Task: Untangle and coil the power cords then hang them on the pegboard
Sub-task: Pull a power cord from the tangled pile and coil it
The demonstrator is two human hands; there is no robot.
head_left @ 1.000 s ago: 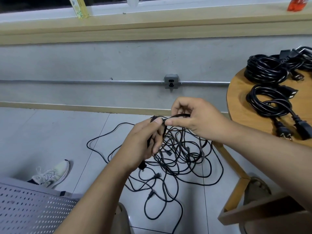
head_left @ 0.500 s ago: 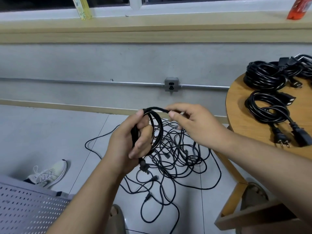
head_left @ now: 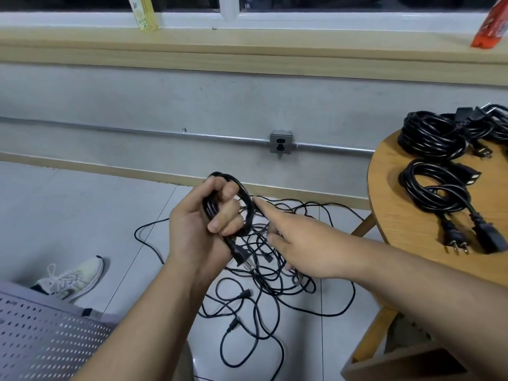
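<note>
Firmly the left hand grips the coiled cord; the right hand points, its grip slack, empty.

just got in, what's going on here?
A person is coiling power cords. The left hand grips a coil of black cord, its plug hanging below. The right hand reaches toward that coil, index finger extended; whether it holds a strand is unclear. A tangle of cords lies on the floor, finished coils sit on the round table, and the pegboard is at lower left.
</note>
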